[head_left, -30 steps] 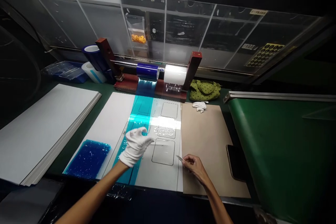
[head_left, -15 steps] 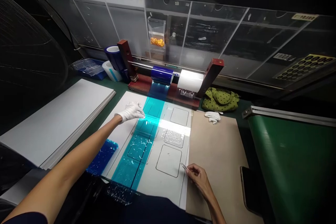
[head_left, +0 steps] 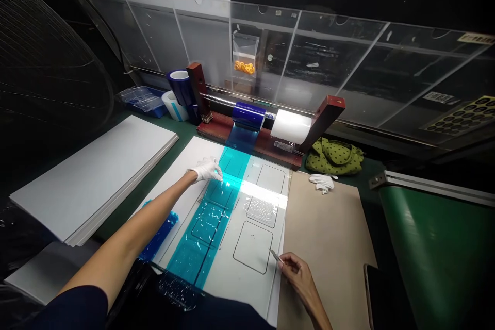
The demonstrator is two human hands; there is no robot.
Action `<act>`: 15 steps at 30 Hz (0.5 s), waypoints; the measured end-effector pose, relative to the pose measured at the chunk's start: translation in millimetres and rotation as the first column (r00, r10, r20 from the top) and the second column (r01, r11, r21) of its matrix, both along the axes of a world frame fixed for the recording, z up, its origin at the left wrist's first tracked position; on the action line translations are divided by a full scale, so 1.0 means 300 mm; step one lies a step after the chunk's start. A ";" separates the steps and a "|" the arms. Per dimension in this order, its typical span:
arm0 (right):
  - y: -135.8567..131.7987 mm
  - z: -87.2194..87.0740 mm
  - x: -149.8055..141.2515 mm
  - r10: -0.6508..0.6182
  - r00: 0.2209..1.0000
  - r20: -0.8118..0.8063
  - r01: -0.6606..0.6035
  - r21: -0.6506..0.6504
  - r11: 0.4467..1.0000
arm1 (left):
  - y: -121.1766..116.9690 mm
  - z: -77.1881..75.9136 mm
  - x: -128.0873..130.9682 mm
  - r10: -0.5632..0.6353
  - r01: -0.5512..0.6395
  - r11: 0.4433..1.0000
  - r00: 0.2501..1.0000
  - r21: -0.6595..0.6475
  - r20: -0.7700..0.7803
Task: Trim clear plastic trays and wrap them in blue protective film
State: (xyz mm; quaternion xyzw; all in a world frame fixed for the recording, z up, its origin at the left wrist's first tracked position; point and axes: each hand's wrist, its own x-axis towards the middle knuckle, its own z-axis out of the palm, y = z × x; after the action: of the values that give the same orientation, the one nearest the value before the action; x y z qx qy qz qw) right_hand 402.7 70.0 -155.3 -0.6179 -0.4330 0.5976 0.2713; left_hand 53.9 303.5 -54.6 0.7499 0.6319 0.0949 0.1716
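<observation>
White cotton glove covers the left hand (head_left: 207, 170), its fingers drawn together with the tips on the far end of the teal film (head_left: 204, 221). Whether they have hold of the film I cannot tell. The film lies in a strip across a white board (head_left: 174, 180), over black-outlined rounded squares (head_left: 252, 247), and wrinkled clear plastic (head_left: 261, 211) catches the light at 1 o'clock from the left hand.

The bare right hand (head_left: 299, 276) is closed in a pinch on a slim metal knife (head_left: 275, 255), the blade pointing at 10 o'clock and its tip just beside the board's right edge. Under that hand lies a brown sheet (head_left: 328, 247), with a spare white glove (head_left: 323, 182) at its far end and a phone (head_left: 381, 299) by its right edge at 4 o'clock.

At 12 o'clock from the board, a blue roll (head_left: 249, 115) and a white roll (head_left: 291, 126) sit on a bar between red wooden posts, and the film runs down from the blue roll. A green bag (head_left: 333, 157) rests past the right post. At 9 o'clock, a stack of white boards (head_left: 93, 175) lies on the dark green desk (head_left: 185, 147).
</observation>
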 end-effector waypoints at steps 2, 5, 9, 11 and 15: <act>-0.001 0.016 -0.003 0.001 0.999 0.032 -0.003 0.034 0.999 | -0.018 0.021 -0.014 0.047 -0.047 0.998 0.999 0.048 -0.009; -0.013 0.052 -0.028 0.047 0.997 0.056 -0.050 0.046 0.998 | -0.078 0.055 -0.057 0.124 -0.120 0.986 0.992 0.118 -0.026; -0.029 0.101 -0.130 0.206 0.950 0.236 -0.239 0.121 0.963 | -0.288 0.064 -0.127 0.239 -0.223 0.956 0.969 0.189 -0.067; -0.030 0.118 -0.210 0.292 0.876 0.383 -0.394 0.220 0.892 | -0.454 0.032 -0.150 0.267 -0.246 0.951 0.959 0.185 -0.098; -0.015 0.128 -0.399 0.415 0.619 0.666 -0.692 0.213 0.690 | -0.791 -0.097 -0.168 0.222 -0.211 0.974 0.958 0.076 -0.183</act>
State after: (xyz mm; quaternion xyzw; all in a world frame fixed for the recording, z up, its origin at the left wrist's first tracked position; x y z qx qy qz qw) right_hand 283.1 65.5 -116.9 -0.5147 -0.7927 0.3211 0.0596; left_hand 3.5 66.1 -83.7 0.6864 0.7207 0.0588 0.0779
